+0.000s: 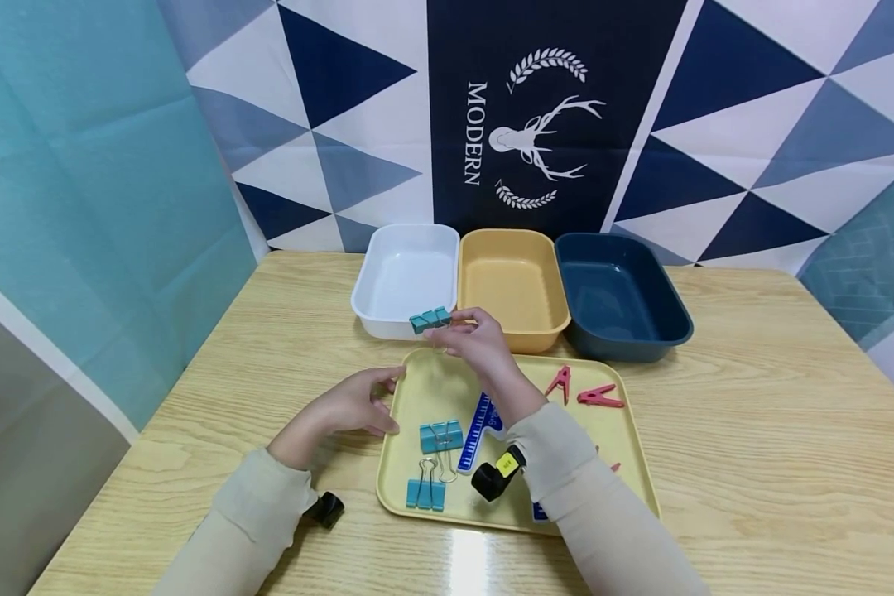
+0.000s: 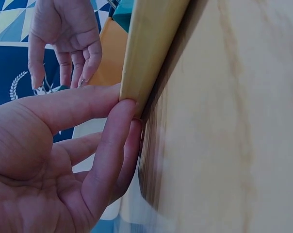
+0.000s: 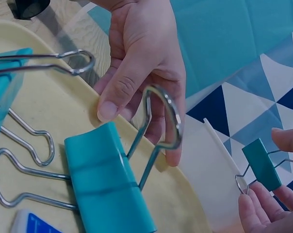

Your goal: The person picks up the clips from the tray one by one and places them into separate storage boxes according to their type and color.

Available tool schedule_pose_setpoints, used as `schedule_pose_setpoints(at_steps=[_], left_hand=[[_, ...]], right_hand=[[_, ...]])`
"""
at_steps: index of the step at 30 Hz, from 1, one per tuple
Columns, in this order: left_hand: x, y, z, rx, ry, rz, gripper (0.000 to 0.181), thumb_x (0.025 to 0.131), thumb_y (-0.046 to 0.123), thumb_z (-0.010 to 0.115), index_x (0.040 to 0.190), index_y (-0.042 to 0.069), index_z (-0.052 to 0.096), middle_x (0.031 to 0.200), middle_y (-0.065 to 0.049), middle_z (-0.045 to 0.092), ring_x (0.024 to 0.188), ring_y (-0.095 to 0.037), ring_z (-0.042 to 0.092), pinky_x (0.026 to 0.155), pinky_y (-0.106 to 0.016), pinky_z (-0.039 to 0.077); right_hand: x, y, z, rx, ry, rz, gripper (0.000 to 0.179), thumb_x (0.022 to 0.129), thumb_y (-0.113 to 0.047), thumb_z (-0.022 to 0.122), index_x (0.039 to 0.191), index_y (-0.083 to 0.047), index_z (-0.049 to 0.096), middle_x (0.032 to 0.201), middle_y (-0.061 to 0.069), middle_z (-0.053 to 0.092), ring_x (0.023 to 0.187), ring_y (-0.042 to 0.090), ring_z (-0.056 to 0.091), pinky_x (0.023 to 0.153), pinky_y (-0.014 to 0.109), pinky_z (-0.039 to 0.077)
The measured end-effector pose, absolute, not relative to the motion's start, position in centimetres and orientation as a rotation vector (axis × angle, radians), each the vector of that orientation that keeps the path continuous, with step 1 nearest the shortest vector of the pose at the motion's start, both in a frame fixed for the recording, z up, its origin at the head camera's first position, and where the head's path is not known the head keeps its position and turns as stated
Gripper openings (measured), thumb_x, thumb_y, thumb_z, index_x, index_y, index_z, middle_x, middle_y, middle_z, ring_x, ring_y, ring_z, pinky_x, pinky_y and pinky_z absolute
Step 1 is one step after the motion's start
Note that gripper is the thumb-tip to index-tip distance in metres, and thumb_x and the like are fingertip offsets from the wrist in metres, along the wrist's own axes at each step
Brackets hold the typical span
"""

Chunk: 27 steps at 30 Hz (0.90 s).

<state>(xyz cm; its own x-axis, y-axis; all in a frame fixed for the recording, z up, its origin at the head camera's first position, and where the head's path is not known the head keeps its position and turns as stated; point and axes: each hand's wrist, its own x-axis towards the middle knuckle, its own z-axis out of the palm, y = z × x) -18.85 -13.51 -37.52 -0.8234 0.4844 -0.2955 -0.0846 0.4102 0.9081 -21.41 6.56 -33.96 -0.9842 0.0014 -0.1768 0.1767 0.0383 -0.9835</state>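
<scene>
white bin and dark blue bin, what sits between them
The orange bin stands between the white bin and the dark blue bin; the head view shows this.

Geometric-patterned cloth [image 1: 555, 116] hangs behind a wooden table [image 1: 752, 430].

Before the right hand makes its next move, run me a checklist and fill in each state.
Right hand holding a blue clip: ok, the right wrist view shows the pinch.
Left hand on the tray: ok, it grips the rim.
White bin upright: ok, open side up.
Held clip clear of the bin's rim: cannot tell, they overlap in the head view.
Other blue clips off the tray: not ok, two lie there.
</scene>
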Motion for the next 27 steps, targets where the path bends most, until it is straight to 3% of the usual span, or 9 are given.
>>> schedule_pose_setpoints(at_steps=[17, 27], left_hand=[[-18.8, -13.4, -37.6, 0.345, 2.162, 1.426, 0.085, 0.071, -0.015, 0.068, 0.144, -0.001, 0.028, 0.115, -0.018, 0.044, 0.068, -0.017, 0.058, 0.064, -0.033, 0.058], [-18.9, -13.4, -37.7, 0.332, 2.172, 1.42, 0.085, 0.071, -0.015, 0.069, 0.144, -0.001, 0.03, 0.114, -0.017, 0.044, 0.069, -0.018, 0.059, 0.063, -0.033, 0.058]], right_hand=[[-22.4, 5.5, -33.1, 0.241, 2.223, -2.026, 0.056, 0.073, -0.019, 0.079, 0.118, -0.005, 0.049, 0.099, 0.012, 0.053, 0.099, 0.036, 0.055, 0.091, 0.043, 0.048], [-23.0, 5.0, -32.8, 0.287, 2.225, -2.01, 0.055, 0.073, -0.019, 0.08, 0.116, -0.007, 0.048, 0.101, 0.011, 0.052, 0.098, 0.034, 0.055, 0.089, 0.046, 0.047]])
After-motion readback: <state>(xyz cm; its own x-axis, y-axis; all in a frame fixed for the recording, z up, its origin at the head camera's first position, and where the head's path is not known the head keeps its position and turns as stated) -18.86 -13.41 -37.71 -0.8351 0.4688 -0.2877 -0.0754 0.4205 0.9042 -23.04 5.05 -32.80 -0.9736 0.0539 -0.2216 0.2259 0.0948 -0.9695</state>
